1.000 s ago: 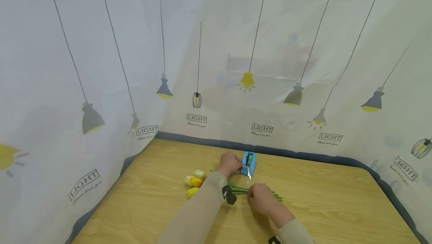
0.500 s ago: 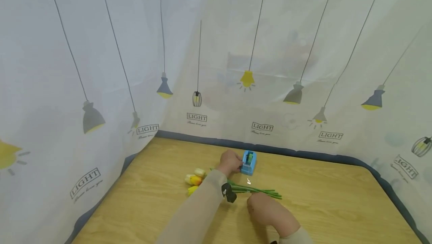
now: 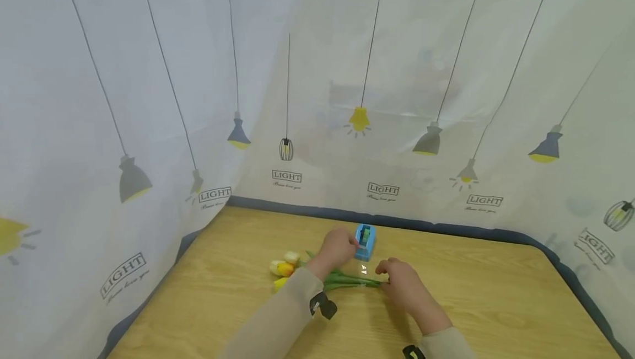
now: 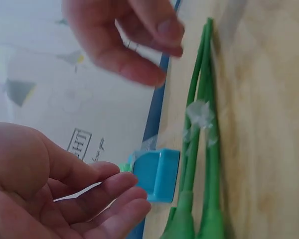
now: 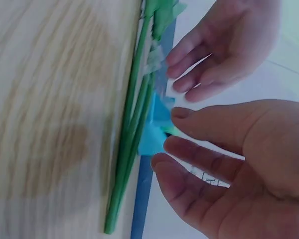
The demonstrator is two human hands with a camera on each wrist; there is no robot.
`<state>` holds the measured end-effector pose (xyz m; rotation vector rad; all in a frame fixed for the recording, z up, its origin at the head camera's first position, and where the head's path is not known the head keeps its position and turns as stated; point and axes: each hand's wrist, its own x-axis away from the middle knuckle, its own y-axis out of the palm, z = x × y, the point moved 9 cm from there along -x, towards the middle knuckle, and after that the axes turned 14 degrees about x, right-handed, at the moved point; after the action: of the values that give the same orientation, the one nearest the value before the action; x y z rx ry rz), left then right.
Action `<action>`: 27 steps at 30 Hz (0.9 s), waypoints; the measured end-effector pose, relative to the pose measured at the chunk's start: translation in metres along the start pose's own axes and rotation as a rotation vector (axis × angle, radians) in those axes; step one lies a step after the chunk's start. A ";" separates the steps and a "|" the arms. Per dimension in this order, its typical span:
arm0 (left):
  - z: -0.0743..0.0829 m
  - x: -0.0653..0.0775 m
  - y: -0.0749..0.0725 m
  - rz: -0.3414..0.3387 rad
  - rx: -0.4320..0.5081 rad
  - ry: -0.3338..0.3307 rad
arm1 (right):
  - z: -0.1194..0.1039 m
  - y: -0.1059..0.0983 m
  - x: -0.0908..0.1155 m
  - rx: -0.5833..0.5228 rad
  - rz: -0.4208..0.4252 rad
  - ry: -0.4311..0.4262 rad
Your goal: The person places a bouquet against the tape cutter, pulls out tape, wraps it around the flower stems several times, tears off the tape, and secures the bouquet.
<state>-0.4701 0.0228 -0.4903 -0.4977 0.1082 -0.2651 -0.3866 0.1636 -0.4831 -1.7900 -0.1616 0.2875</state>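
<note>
A bunch of tulips [image 3: 284,268] with white, yellow and orange blooms lies on the wooden table, green stems [image 3: 347,280] pointing right. Clear tape [image 4: 200,113] sits crumpled around the stems partway along. Behind the stems stands a blue tape dispenser [image 3: 364,251] with a green core; a clear tape end [image 3: 364,269] shows in front of it. My left hand [image 3: 337,248] hovers beside the dispenser, fingers loosely bent and holding nothing. Over the stem ends, my right hand [image 3: 404,282] has its thumb and fingers spread apart, with nothing between them in the right wrist view.
A white curtain [image 3: 317,83] printed with lamps encloses the table [image 3: 486,304] at the back and sides. Dark blue edging [image 3: 446,228] runs along the table's far rim. A black strap device [image 3: 322,305] is on the left sleeve.
My right hand has come off the stems, drawn back, then moved forward and right with its fingers spreading. The left hand has let go of the dispenser and eased back slightly.
</note>
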 end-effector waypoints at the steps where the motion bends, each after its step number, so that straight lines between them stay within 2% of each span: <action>1: 0.003 0.005 0.001 -0.010 -0.018 0.016 | 0.000 0.001 -0.001 0.005 0.009 -0.003; 4: 0.006 0.020 0.002 -0.038 -0.049 0.039 | 0.001 0.006 -0.004 0.006 0.019 -0.011; 7: 0.007 0.033 0.002 -0.071 -0.152 0.076 | 0.003 0.014 -0.008 -0.003 0.005 -0.011; 12: 0.001 0.046 0.003 -0.106 -0.308 0.085 | 0.005 0.024 -0.013 -0.003 -0.032 0.009; 20: -0.007 0.051 0.012 -0.164 -0.439 0.051 | -0.002 0.031 -0.017 0.000 -0.047 -0.022; 23: -0.006 0.052 0.015 -0.159 -0.511 0.057 | -0.001 0.032 -0.018 0.013 -0.051 -0.013; 27: -0.003 0.051 0.019 -0.140 -0.553 0.081 | 0.002 0.037 -0.020 0.021 -0.055 0.001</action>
<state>-0.4168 0.0234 -0.5042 -1.0468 0.2283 -0.3950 -0.4075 0.1514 -0.5170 -1.7619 -0.2064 0.2484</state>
